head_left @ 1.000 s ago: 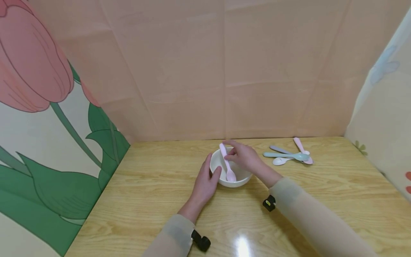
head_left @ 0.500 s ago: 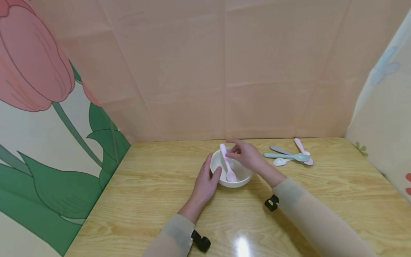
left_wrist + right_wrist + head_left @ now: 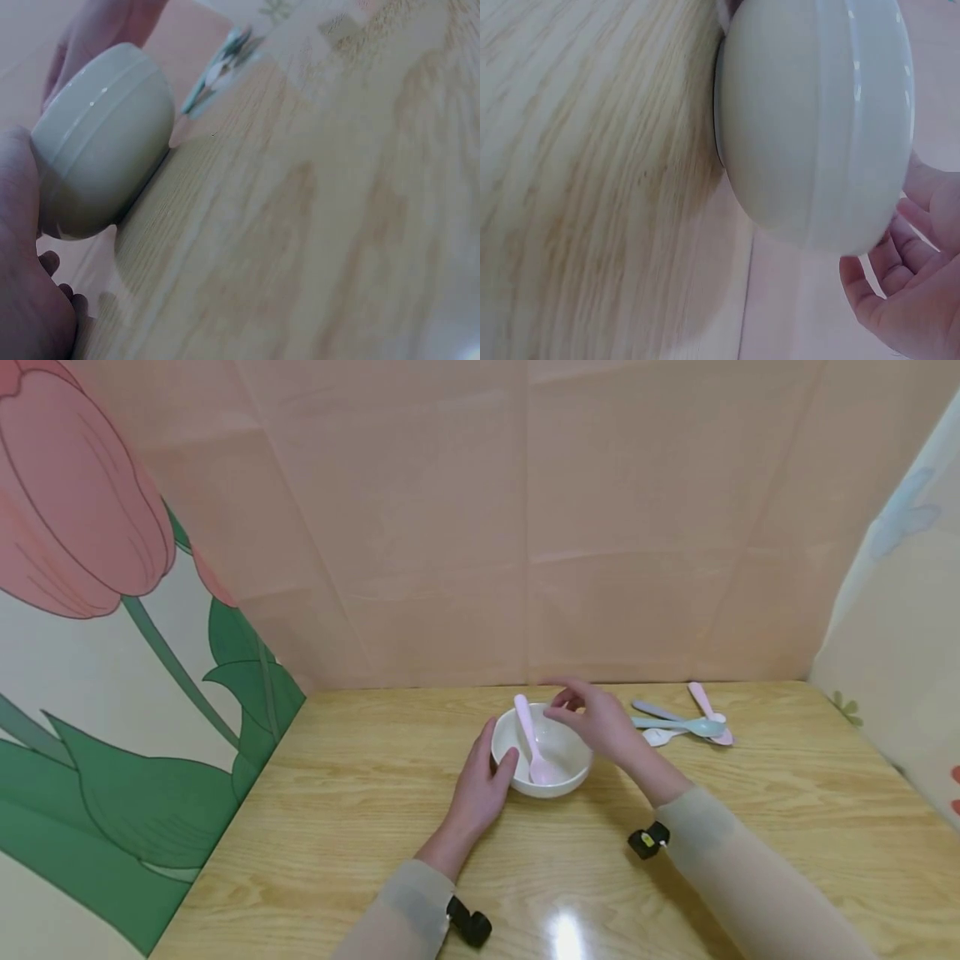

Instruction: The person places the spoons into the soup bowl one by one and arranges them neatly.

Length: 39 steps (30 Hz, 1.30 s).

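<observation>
A white bowl stands upright on the wooden table, its outside filling much of both wrist views. In it leans a pale pink spoon, bowl end down inside and handle end up past the far rim. My left hand holds the bowl at its left side, fingers along the outer wall and thumb near the front rim. Over the right part of the rim is my right hand, fingers loosely bent, with nothing in them and a gap between them and the spoon.
To the right of the bowl lies a loose pile of spoons: a light blue-green spoon on top, with a white spoon, a grey-purple handle and a pink handle. A pinkish backdrop rises behind the table's far edge.
My right hand has let go of the pink spoon and moved right, away from it. The spoon stays leaning in the bowl. My left hand has not visibly moved.
</observation>
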Each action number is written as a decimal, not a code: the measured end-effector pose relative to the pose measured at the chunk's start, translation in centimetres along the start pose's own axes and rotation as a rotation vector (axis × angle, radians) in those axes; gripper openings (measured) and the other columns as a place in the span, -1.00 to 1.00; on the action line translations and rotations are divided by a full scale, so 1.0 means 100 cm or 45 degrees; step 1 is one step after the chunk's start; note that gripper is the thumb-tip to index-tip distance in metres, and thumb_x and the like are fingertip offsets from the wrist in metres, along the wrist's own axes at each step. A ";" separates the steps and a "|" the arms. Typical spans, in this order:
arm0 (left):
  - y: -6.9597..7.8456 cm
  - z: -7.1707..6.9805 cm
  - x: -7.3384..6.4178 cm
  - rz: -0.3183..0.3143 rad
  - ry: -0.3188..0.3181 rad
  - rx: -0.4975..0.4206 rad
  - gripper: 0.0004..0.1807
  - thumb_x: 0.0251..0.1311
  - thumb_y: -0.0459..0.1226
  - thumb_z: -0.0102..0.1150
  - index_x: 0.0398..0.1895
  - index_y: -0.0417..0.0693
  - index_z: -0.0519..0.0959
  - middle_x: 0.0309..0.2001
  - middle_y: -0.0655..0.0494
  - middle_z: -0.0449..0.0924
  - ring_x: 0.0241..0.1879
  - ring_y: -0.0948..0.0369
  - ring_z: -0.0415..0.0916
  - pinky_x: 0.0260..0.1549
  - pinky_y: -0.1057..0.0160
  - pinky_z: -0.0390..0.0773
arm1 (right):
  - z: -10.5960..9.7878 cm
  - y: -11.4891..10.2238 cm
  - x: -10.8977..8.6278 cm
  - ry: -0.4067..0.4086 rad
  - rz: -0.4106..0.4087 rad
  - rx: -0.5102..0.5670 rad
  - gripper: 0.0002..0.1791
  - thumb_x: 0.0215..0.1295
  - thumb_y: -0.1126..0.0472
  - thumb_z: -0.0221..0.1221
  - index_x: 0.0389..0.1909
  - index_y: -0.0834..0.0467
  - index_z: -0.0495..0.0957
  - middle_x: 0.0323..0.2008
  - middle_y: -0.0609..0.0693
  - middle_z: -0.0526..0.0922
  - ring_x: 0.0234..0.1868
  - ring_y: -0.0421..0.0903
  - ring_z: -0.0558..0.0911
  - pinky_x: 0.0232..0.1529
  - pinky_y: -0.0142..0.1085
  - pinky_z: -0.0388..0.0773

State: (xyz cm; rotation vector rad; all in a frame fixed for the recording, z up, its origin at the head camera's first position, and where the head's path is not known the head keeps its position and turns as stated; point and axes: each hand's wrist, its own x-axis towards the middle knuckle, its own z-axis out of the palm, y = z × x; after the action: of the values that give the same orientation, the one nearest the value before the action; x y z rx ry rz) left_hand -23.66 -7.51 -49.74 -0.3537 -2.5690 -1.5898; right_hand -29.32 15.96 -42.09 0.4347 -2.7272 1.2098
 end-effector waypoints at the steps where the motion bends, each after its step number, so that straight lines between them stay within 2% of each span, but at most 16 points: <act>1: 0.000 0.000 0.000 -0.001 0.002 -0.001 -0.17 0.71 0.15 -0.03 0.85 0.11 0.00 0.76 0.03 0.10 0.70 0.02 0.09 0.66 -0.10 0.13 | -0.002 0.000 -0.002 0.005 0.008 -0.004 -0.43 0.56 0.08 0.40 0.51 0.01 0.56 -0.02 0.04 0.78 0.07 0.10 0.70 0.03 -0.01 0.64; 8: -0.001 0.000 0.001 0.006 0.005 0.007 -0.16 0.70 0.15 -0.01 0.85 0.10 0.01 0.76 0.04 0.11 0.70 0.02 0.09 0.66 -0.09 0.13 | -0.019 0.007 -0.011 0.037 0.074 -0.002 -0.35 0.60 0.00 0.36 0.58 0.08 0.48 0.11 0.10 0.74 0.18 0.15 0.66 0.11 0.03 0.63; 15: 0.000 -0.002 -0.001 0.014 0.011 0.022 -0.18 0.72 0.12 -0.02 0.84 0.08 0.02 0.75 0.02 0.12 0.71 0.03 0.08 0.67 -0.07 0.12 | -0.034 0.019 -0.018 0.084 0.037 -0.002 -0.32 0.60 0.02 0.36 0.60 0.17 0.45 0.10 0.14 0.74 0.18 0.18 0.68 0.10 0.06 0.61; 24: 0.001 -0.004 -0.002 -0.004 0.000 0.015 -0.17 0.71 0.15 -0.04 0.85 0.09 0.00 0.75 0.03 0.11 0.71 0.04 0.06 0.67 -0.06 0.11 | -0.052 0.036 -0.027 0.087 0.054 -0.023 -0.30 0.62 -0.03 0.33 0.63 0.15 0.43 0.14 0.12 0.73 0.20 0.17 0.69 0.02 -0.05 0.68; 27: 0.001 -0.004 -0.002 -0.008 0.002 0.015 -0.17 0.71 0.14 -0.02 0.85 0.08 0.01 0.75 0.04 0.11 0.71 0.05 0.07 0.67 -0.05 0.11 | -0.057 0.042 -0.030 0.085 0.052 -0.010 -0.29 0.62 -0.02 0.33 0.63 0.15 0.42 0.16 0.14 0.73 0.25 0.22 0.68 0.15 0.07 0.66; 32: 0.000 -0.004 -0.003 -0.019 0.000 0.008 -0.17 0.71 0.14 -0.01 0.85 0.11 0.00 0.76 0.05 0.10 0.71 0.05 0.06 0.67 -0.06 0.10 | -0.063 0.049 -0.034 0.087 0.042 0.024 -0.29 0.62 0.00 0.33 0.64 0.16 0.41 0.17 0.18 0.72 0.28 0.28 0.64 0.35 0.28 0.51; 39: 0.002 -0.005 -0.005 -0.023 -0.002 -0.001 -0.17 0.71 0.16 -0.02 0.85 0.15 0.00 0.76 0.08 0.08 0.72 0.05 0.05 0.67 -0.08 0.11 | -0.070 0.056 -0.035 0.087 0.056 -0.018 -0.29 0.61 -0.03 0.34 0.63 0.17 0.43 0.18 0.20 0.72 0.29 0.30 0.62 0.34 0.29 0.48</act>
State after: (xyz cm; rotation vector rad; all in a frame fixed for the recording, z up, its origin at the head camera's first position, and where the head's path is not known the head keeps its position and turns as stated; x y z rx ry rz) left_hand -23.11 -7.94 -49.40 -0.3326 -2.5801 -1.5970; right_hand -27.70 25.46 -42.14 0.3271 -2.6992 1.1924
